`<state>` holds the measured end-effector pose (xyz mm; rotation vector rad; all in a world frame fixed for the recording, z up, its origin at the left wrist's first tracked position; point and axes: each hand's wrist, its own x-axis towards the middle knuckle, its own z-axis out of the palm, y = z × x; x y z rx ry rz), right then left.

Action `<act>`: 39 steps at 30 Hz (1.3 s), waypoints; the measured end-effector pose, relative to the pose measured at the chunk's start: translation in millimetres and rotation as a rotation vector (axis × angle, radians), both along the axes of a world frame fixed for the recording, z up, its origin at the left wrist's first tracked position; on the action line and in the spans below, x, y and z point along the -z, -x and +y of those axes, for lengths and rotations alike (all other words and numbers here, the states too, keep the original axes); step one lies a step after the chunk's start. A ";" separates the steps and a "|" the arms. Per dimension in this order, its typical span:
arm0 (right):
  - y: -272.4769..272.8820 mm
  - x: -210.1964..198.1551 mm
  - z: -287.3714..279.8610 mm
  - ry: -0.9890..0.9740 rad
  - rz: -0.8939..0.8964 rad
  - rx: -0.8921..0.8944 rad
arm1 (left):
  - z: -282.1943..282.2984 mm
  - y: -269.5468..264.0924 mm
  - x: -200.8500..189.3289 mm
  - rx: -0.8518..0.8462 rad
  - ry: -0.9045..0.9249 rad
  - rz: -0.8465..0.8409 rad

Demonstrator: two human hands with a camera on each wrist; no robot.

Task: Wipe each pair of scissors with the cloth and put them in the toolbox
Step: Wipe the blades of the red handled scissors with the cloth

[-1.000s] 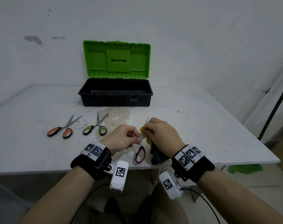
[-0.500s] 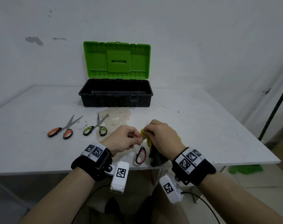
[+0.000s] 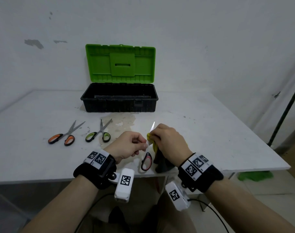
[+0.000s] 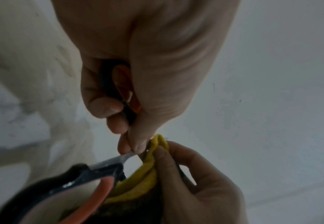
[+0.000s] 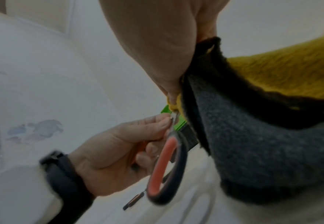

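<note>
Your left hand (image 3: 129,145) gripped the red-handled scissors (image 3: 146,161) at one handle loop and pinched the blade near the pivot, held above the table's (image 3: 210,132) near edge. Your right hand (image 3: 167,140) pinched the yellow-and-grey cloth (image 3: 151,142) around the blade. The scissors were likely stiff, light and sharp-edged — best held by the handles. The cloth was soft and draped limply. Compared with a second earlier, the blade tip stood farther clear above your right hand — the cloth sat lower on it.
</note>
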<state>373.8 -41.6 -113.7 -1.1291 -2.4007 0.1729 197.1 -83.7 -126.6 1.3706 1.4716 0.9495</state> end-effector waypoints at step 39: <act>-1.3 -11.6 -17.4 -0.026 -0.273 -0.130 | -1.4 -9.6 -6.3 -0.090 -0.064 0.066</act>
